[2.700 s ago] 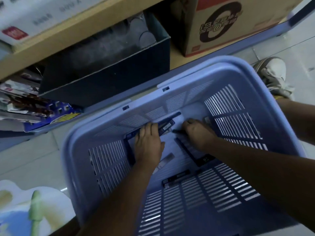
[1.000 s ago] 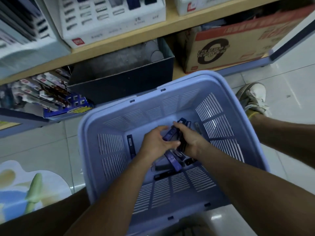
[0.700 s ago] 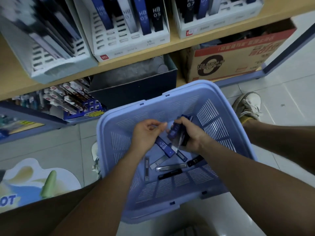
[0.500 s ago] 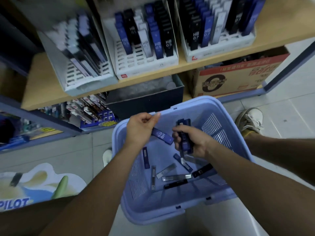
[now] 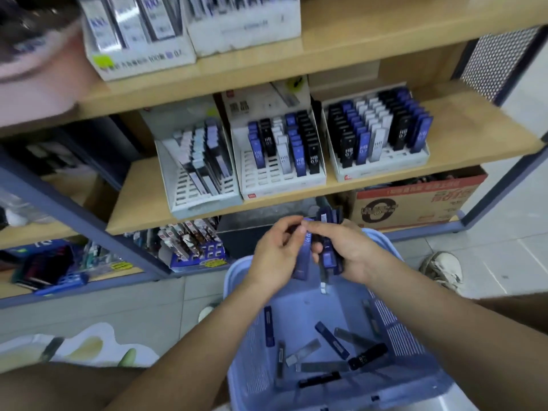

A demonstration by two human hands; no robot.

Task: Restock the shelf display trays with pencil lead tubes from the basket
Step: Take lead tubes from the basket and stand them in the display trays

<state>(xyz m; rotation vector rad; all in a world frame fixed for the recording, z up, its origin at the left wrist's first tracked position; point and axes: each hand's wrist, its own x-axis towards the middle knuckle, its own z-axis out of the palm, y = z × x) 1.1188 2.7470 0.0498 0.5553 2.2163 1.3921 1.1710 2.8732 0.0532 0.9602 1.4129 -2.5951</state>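
A light blue plastic basket sits on the floor below me, with several lead tubes loose in its bottom. My right hand is shut on a bunch of blue lead tubes above the basket's far rim. My left hand pinches one blue tube right beside that bunch. On the middle shelf stand three white display trays: left, middle and right, each partly filled with blue, black and white tubes.
A wooden shelf board carries the trays; another shelf above holds white boxes. A cardboard carton and a dark box sit under the shelf. A shoe rests on the tiled floor at right.
Both hands have risen out of the basket with tubes in them and come together above its far rim. The view has tilted up, bringing the shelf trays into sight.
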